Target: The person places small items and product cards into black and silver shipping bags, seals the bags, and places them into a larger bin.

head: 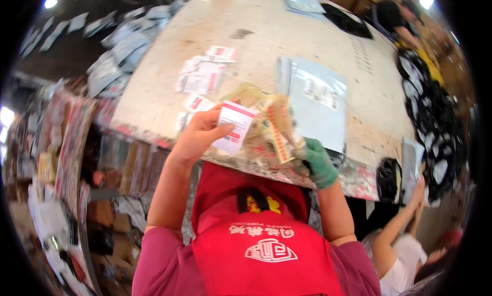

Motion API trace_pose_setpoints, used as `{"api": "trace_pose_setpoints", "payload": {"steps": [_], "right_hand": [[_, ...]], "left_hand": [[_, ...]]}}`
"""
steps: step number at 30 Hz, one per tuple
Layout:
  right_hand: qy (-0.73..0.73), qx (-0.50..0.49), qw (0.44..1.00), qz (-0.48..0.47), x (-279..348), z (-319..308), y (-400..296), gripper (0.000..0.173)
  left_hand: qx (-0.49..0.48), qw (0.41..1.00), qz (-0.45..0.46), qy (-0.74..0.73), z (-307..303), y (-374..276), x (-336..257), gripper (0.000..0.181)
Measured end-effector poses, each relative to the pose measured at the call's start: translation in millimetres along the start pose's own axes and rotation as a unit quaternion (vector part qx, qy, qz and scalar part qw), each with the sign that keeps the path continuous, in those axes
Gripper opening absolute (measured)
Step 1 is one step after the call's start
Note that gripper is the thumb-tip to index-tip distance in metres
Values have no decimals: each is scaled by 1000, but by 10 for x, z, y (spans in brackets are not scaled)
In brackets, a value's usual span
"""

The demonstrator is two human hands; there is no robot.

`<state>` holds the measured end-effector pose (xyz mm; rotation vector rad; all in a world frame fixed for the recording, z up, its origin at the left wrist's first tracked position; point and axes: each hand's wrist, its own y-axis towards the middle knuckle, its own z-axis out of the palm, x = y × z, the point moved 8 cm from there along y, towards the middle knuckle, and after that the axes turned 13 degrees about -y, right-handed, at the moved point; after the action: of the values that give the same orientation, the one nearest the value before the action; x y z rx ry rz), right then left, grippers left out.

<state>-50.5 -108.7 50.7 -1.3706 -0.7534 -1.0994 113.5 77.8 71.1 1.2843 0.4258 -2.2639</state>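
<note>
My bare left hand [200, 132] pinches a white card with pink bands [237, 123] above the table's near edge. To its right, my right hand [319, 164], in a green work glove, grips a clear plastic packet [280, 123] with brown and yellow printed contents, slightly blurred. Behind the two hands lies another tan-coloured packet [246, 94], partly covered. Several similar red-and-white cards [201, 77] are spread on the tabletop [253, 61] beyond my left hand. Beside the packet, a stack of grey plastic mailers [319, 115] bears a printed label.
Filled grey mailers [128, 46] are heaped off the table's left side. More mailers [303, 3] and a black bag [348, 21] sit at the far end. Black bags [430, 123] line the right side. One person [396, 253] is at lower right, another [398, 17] at upper right.
</note>
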Motion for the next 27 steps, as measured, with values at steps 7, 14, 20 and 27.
{"api": "trace_pose_setpoints", "payload": {"steps": [7, 14, 20, 27], "right_hand": [[7, 69, 996, -54, -285, -304, -138, 47], [39, -213, 971, -106, -459, -456, -258, 46], [-2, -332, 930, -158, -524, -760, -273, 26], [52, -268, 952, -138, -663, -714, -339, 31]], "left_hand": [[0, 999, -40, -4, 596, 577, 475, 23], [-75, 995, -22, -60, 663, 512, 941, 20], [-66, 990, -86, -87, 735, 393, 1040, 21], [-16, 999, -12, -27, 737, 360, 748, 21]]}}
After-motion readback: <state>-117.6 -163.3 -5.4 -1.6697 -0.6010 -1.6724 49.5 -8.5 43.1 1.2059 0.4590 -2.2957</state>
